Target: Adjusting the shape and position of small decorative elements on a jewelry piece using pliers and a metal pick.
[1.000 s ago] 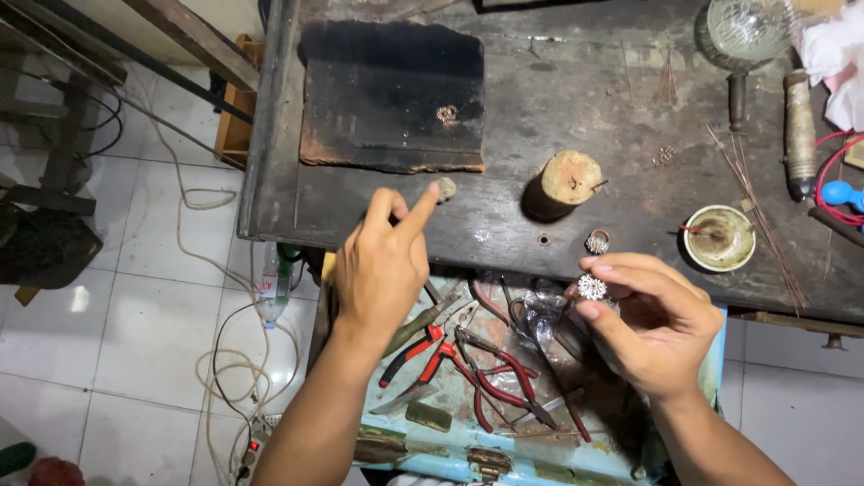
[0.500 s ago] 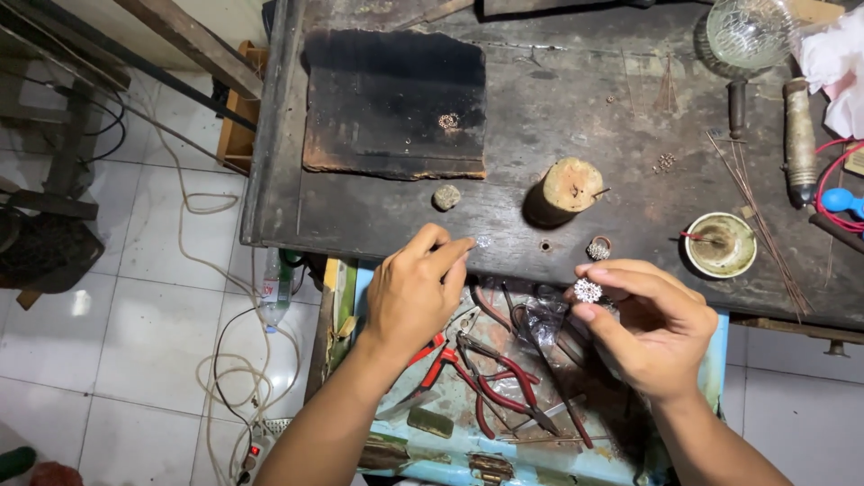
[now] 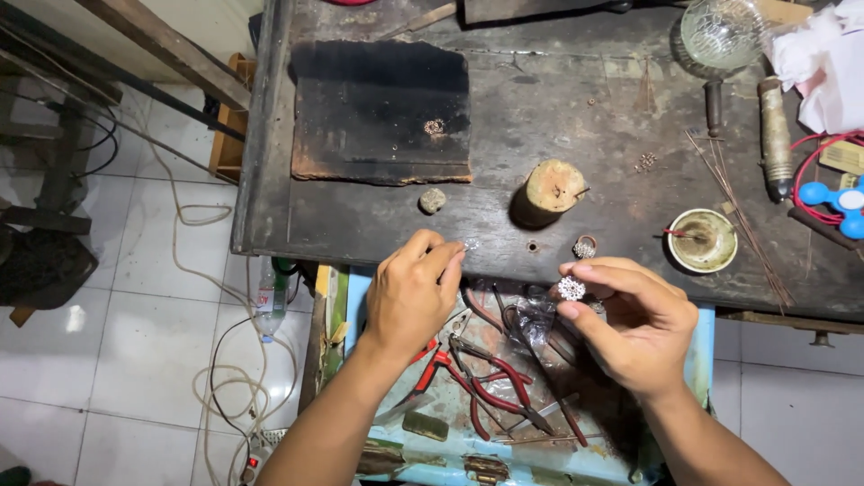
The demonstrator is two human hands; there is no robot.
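Observation:
My right hand (image 3: 628,326) holds a small round silver filigree piece (image 3: 571,288) between thumb and fingertips, over the front edge of a dark worn workbench (image 3: 360,225). My left hand (image 3: 412,295) is pinched shut beside it, fingertips at the bench edge on a tiny glinting bit (image 3: 470,244). A small grey lump (image 3: 432,200) lies on the bench just beyond the left hand. A short wooden peg (image 3: 549,189) and a small ring (image 3: 585,246) stand between the hands and the bench's middle.
An open blue drawer (image 3: 702,351) below the hands holds red-handled pliers (image 3: 468,382) and other tools. A charred black board (image 3: 382,112) with a small ornament lies at the back. A round dish (image 3: 702,240), thin wires, a glass bowl (image 3: 720,31) and a blue spinner (image 3: 841,200) sit right.
My left hand has drawn back from the grey lump to the bench's front edge and closed its fingers into a pinch. The right hand has kept the silver piece almost still.

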